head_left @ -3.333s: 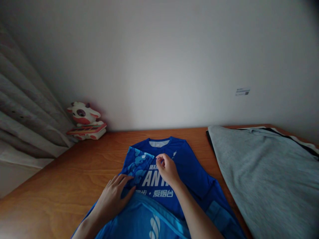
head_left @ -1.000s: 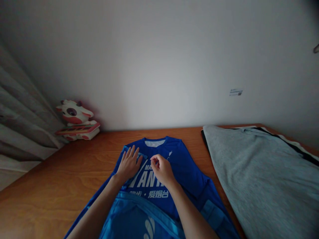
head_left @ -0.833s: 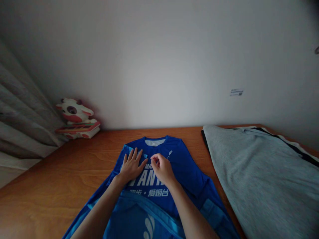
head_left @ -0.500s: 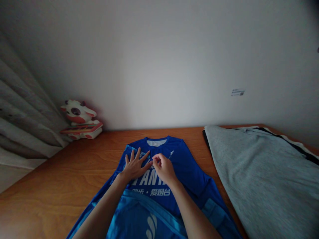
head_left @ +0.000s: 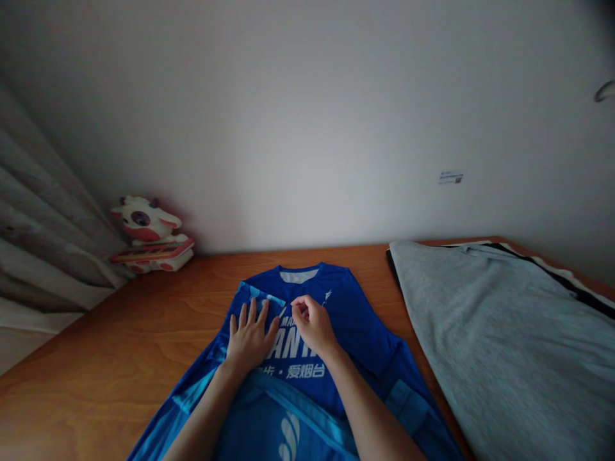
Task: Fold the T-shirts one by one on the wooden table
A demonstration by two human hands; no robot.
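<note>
A blue long-sleeved shirt [head_left: 368, 320] with white lettering lies spread on the wooden surface, its collar toward the wall. One sleeve [head_left: 257, 291] is folded in across the chest at the left, its edge lying just left of my right fingertips. Lower down, a lighter blue part with a white leaf-like print [head_left: 288, 435] is folded up over the front. My left hand [head_left: 250, 338] presses flat on the folded sleeve and lettering, fingers spread. Over the chest, my right hand [head_left: 314, 326] is closed in a pinch; whether cloth is between its fingertips is hidden.
Grey cloth [head_left: 485, 333] lies to the right, with black and white layers showing at its far edge. A cow-shaped toy with a keyboard [head_left: 151, 237] stands at the back left beside a curtain [head_left: 43, 237]. The wall [head_left: 307, 141] rises behind the wooden surface [head_left: 110, 339].
My left hand has slid left and slightly toward me, uncovering more of the folded sleeve's edge. My right hand stays pinched in nearly the same place. The view has shifted slightly.
</note>
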